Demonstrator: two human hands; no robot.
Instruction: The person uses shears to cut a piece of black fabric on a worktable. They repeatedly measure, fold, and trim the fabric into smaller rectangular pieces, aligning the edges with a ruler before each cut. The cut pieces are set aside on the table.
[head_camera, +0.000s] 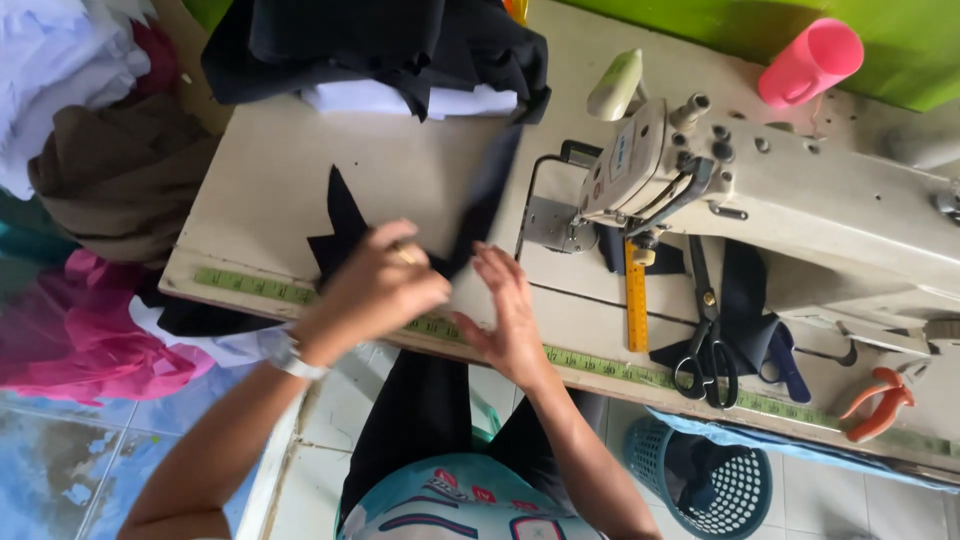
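A strip of dark navy cloth lies on the pale sewing table and runs up toward a heap of dark fabric. My left hand has its fingers curled, pinching the cloth near the table's front edge. My right hand lies flat with fingers spread, pressing the same cloth just right of the left hand. A white sewing machine stands to the right of both hands.
A green measuring tape runs along the front edge. An orange ruler, black scissors and orange snips lie at the right. Pink cup stands far right. Blue basket below. Cloth piles at left.
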